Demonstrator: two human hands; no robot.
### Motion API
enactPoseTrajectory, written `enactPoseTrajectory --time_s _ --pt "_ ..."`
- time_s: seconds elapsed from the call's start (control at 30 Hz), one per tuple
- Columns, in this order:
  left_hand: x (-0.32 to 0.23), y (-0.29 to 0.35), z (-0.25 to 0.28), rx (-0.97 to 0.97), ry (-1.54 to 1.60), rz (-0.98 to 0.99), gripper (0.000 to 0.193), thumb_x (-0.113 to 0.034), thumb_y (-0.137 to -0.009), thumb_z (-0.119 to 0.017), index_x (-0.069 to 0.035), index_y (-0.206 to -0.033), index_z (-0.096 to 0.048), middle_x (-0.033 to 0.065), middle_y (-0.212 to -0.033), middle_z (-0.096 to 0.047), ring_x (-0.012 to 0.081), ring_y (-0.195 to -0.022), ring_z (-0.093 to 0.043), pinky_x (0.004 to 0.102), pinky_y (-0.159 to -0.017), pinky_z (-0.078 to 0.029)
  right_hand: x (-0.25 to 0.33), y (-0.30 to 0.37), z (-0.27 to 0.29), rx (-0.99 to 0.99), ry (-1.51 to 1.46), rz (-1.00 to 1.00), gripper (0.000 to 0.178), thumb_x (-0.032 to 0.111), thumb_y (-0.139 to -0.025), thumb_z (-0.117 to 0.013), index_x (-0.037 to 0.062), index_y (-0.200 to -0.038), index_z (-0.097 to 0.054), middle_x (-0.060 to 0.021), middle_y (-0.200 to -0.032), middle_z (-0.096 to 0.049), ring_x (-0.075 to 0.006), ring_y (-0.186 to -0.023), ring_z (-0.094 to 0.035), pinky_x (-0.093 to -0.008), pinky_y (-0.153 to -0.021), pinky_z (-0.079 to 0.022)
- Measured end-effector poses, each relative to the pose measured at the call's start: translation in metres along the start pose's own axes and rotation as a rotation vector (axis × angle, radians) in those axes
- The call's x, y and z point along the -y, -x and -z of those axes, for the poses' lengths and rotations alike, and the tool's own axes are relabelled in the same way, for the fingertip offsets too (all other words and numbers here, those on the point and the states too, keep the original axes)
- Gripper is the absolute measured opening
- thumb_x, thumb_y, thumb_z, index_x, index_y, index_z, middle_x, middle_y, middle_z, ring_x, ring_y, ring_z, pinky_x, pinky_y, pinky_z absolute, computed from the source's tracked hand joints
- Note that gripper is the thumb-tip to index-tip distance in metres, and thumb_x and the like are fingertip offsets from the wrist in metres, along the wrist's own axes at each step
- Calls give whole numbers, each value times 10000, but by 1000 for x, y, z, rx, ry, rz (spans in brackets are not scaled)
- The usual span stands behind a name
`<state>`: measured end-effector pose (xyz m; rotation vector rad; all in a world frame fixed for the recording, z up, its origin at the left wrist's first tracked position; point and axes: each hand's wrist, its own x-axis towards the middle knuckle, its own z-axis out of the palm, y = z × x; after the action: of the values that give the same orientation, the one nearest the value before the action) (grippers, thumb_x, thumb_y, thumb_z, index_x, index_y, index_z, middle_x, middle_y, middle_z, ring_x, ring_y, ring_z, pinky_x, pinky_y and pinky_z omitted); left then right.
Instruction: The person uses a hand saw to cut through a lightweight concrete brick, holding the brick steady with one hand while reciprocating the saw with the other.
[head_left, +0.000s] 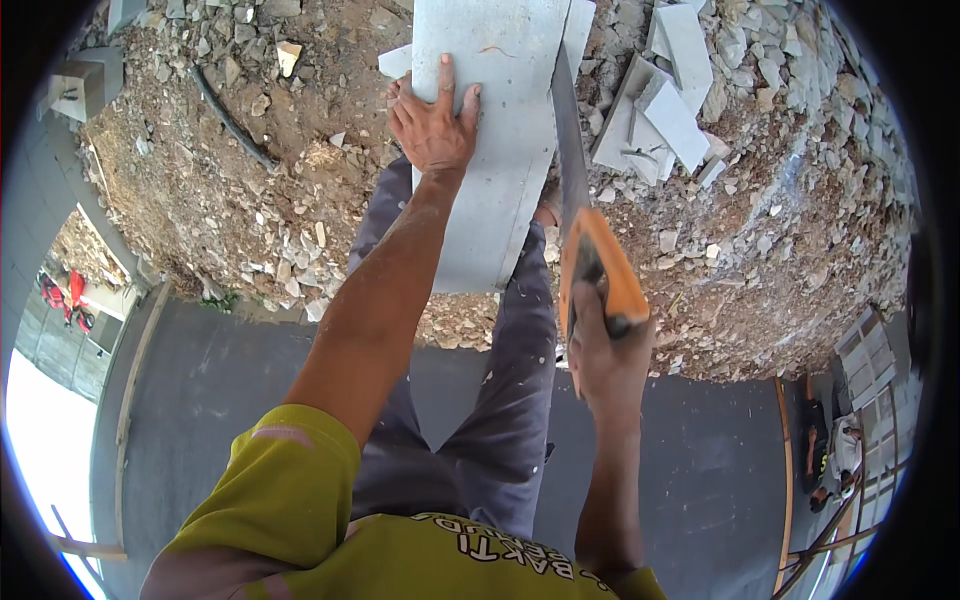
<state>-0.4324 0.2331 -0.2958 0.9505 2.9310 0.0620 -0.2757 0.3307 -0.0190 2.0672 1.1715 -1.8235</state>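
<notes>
A long pale grey board (495, 190) lies in front of me, running away from my legs. My left hand (435, 125) presses flat on its left part, fingers spread, holding nothing. In my right hand (608, 350) is a hand saw (612, 270) with an orange and black handle, my fingers wrapped round the grip. Its dark blade points away from me along the board's right edge, where a narrow strip (575, 45) shows beyond the blade. Whether the teeth are in the board I cannot tell.
Broken grey slabs (670, 110) lie on the rubble right of the board. A dark stick or hose (232, 120) rests on the dirt at left. Grey blocks (85, 85) stand far left. Two people (835, 450) are at the far right, by wooden poles.
</notes>
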Motion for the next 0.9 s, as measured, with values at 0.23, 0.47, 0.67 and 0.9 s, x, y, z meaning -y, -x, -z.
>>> enactPoseTrajectory --time_s 0.23,0.47,0.67,0.9 --pt "-9 3 3 0 25 -2 597 -600 -928 -490 -385 -1472 -370 211 -1243 -438 346 -1083 -477 463 -968 -331 20 -40 3 -5 157 55 240 169 -920 -615 -40 -805 -644 -22 -570 -569 -60 -498 -518 -274 -459 -399" --pt "9 -6 2 -40 -26 -1 592 -592 -930 -493 -382 -1471 -372 203 -1242 -442 350 -1097 -468 461 -975 -328 3 7 5 -2 91 5 223 146 -909 -631 -68 -848 -646 -48 -597 -593 -61 -537 -546 -272 -484 -412" --pt "-35 9 2 27 104 -2 596 -599 -933 -482 -379 -1475 -368 226 -1222 -439 359 -1079 -469 467 -967 -330 27 -85 4 -36 218 23 269 171 -908 -643 -68 -785 -650 -28 -539 -568 -68 -482 -519 -281 -430 -387" --pt "-6 4 2 -58 19 -26 602 -610 -943 -451 -387 -1490 -334 239 -1175 -445 366 -1046 -472 467 -937 -356 4 54 17 -20 62 -87 174 68 -915 -613 -94 -969 -643 -35 -641 -611 -47 -600 -559 -224 -552 -432"
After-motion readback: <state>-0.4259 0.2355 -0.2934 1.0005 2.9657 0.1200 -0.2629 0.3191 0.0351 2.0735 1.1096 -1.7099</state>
